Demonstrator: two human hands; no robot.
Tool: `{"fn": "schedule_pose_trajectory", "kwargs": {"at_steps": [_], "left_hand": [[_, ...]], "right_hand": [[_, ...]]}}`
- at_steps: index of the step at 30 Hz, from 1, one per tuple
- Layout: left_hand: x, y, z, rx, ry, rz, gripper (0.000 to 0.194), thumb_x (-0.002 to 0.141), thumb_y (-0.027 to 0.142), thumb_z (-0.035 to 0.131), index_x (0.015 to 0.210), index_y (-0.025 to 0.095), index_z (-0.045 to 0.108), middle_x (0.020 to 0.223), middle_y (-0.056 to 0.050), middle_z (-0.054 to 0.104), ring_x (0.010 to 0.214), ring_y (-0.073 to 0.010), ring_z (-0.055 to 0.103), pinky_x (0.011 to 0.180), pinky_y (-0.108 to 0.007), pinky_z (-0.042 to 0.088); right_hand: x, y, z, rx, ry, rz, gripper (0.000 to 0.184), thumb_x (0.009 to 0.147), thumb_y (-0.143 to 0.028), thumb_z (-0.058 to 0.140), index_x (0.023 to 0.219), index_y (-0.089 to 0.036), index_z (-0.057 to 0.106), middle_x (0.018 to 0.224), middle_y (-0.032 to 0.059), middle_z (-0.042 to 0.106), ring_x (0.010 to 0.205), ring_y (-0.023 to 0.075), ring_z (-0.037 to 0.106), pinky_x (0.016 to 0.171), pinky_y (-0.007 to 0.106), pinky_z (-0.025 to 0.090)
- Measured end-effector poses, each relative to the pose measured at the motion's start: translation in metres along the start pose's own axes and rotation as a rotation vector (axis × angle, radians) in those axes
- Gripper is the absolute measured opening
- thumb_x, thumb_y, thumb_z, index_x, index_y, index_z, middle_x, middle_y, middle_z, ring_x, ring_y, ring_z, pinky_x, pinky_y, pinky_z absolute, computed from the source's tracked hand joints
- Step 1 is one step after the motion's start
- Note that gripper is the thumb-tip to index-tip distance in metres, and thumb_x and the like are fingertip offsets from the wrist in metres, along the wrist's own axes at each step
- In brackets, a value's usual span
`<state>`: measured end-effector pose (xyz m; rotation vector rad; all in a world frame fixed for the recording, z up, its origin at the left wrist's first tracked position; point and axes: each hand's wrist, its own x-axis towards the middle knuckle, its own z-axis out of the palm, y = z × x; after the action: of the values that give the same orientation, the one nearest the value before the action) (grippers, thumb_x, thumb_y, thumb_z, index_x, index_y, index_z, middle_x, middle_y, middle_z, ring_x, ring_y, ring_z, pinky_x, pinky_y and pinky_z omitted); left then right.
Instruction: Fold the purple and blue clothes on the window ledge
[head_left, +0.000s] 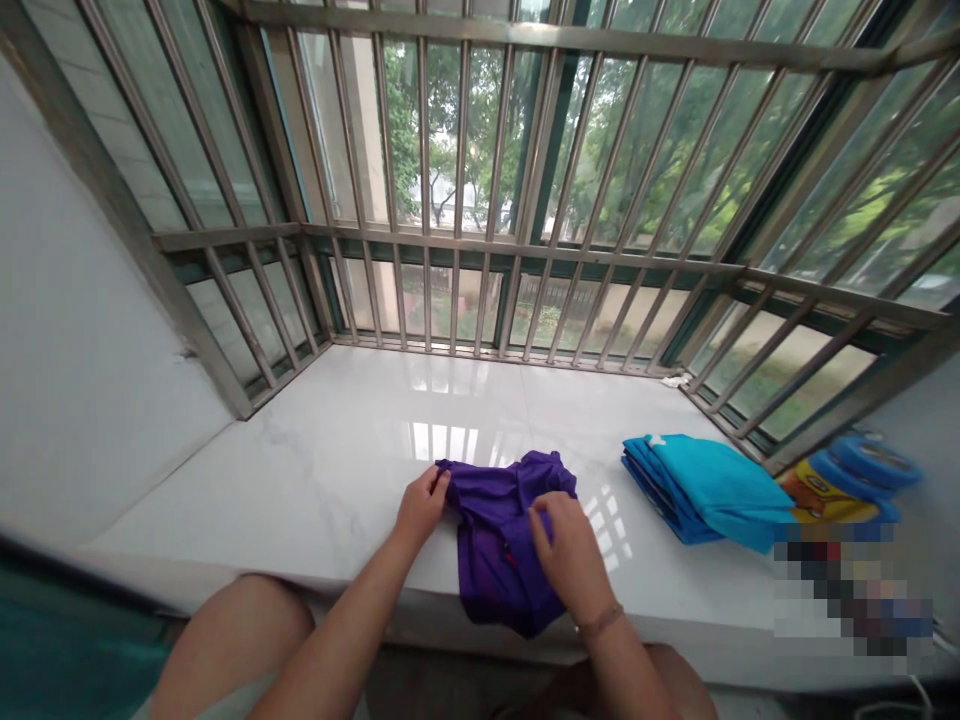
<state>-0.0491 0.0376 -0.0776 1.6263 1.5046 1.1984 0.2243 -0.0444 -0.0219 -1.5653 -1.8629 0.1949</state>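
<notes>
Purple shirt [499,560] lies bunched at the near edge of the white marble windowsill [330,480], lower middle of the frame. Left hand [420,508] pinches its upper-left edge in a firm grip; right hand [566,550] grasps the fabric from above. Folded turquoise clothing [705,490] sits to the right; steel window bars [525,243] rise beyond.

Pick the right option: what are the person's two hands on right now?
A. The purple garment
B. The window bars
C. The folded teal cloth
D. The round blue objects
A. The left hand pinches one edge of the purple garment, and the right hand grips its other side, above the white stone sill.
</notes>
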Motion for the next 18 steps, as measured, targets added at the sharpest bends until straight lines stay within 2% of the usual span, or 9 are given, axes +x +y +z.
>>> {"fn": "schedule_pose_trajectory", "kwargs": {"at_steps": [2,5,8,10,11,13,14,16,18], "left_hand": [[-0.001,0.001,-0.001,-0.008,-0.006,-0.015,0.039,0.099,0.057,0.05,0.078,0.025,0.06,0.066,0.002,0.059,0.067,-0.0193,0.059,0.068,-0.03,0.042],[-0.002,0.0,-0.003,0.01,0.005,-0.037,0.042,0.099,0.059,0.048,0.076,0.026,0.057,0.063,0.002,0.057,0.065,-0.0193,0.059,0.066,-0.03,0.042],[-0.002,-0.001,-0.003,0.018,0.03,-0.066,0.043,0.101,0.06,0.046,0.075,0.026,0.053,0.06,0.003,0.056,0.06,-0.0182,0.057,0.064,-0.03,0.041],[-0.002,-0.002,-0.003,0.012,0.049,-0.071,0.043,0.101,0.06,0.045,0.075,0.026,0.053,0.061,0.002,0.057,0.061,-0.0182,0.058,0.065,-0.03,0.042],[-0.002,-0.002,-0.003,0.009,0.062,-0.065,0.043,0.101,0.061,0.046,0.076,0.026,0.053,0.062,0.002,0.058,0.063,-0.0186,0.058,0.066,-0.03,0.042],[-0.001,-0.004,-0.004,-0.008,0.099,-0.054,0.044,0.1,0.062,0.048,0.077,0.026,0.055,0.066,0.001,0.06,0.068,-0.0199,0.06,0.068,-0.031,0.044],[-0.001,-0.005,-0.005,-0.031,0.121,-0.059,0.044,0.099,0.063,0.049,0.078,0.026,0.057,0.067,0.0,0.061,0.07,-0.0205,0.061,0.068,-0.031,0.045],[0.0,-0.01,-0.007,-0.103,0.18,-0.091,0.045,0.098,0.065,0.052,0.08,0.025,0.06,0.07,-0.001,0.063,0.072,-0.0211,0.062,0.07,-0.032,0.047],[0.001,-0.017,-0.01,-0.213,0.259,-0.134,0.045,0.097,0.067,0.055,0.084,0.024,0.064,0.076,-0.002,0.067,0.077,-0.022,0.064,0.074,-0.032,0.05]], "right_hand": [[-0.006,-0.027,0.029,-0.199,-0.128,-0.039,0.019,0.101,-0.031,0.06,0.114,-0.025,0.071,0.123,0.0135,0.07,0.115,0.0315,0.062,0.098,0.043,0.048],[-0.006,-0.038,0.059,-0.414,-0.208,0.095,0.04,0.099,-0.023,0.063,0.138,-0.025,0.067,0.144,0.0185,0.063,0.121,0.0361,0.061,0.093,0.046,0.05],[0.003,-0.024,0.064,-0.437,-0.239,0.168,0.04,0.101,-0.011,0.047,0.132,-0.023,0.07,0.13,0.0186,0.068,0.11,0.0323,0.065,0.086,0.042,0.051],[0.009,-0.008,0.053,-0.29,-0.248,0.144,0.034,0.102,-0.011,0.043,0.115,-0.021,0.073,0.112,0.0148,0.071,0.101,0.0281,0.067,0.087,0.038,0.051],[0.01,0.001,0.044,-0.165,-0.241,0.118,0.029,0.104,-0.016,0.044,0.107,-0.021,0.073,0.106,0.0127,0.072,0.099,0.0265,0.068,0.089,0.037,0.051],[0.009,0.022,0.023,0.11,-0.172,0.108,0.028,0.106,-0.035,0.048,0.097,-0.023,0.071,0.101,0.0093,0.073,0.097,0.025,0.068,0.092,0.036,0.052],[0.006,0.034,0.011,0.215,-0.102,0.149,0.032,0.105,-0.046,0.05,0.096,-0.024,0.071,0.101,0.0084,0.074,0.097,0.0254,0.068,0.093,0.036,0.052],[-0.007,0.063,-0.013,0.297,0.092,0.331,0.044,0.097,-0.063,0.053,0.097,-0.023,0.072,0.1,0.0089,0.075,0.097,0.0279,0.068,0.091,0.038,0.052],[-0.026,0.093,-0.034,0.261,0.315,0.578,0.055,0.09,-0.071,0.052,0.101,-0.021,0.072,0.101,0.0111,0.076,0.098,0.0309,0.068,0.09,0.041,0.052]]}}
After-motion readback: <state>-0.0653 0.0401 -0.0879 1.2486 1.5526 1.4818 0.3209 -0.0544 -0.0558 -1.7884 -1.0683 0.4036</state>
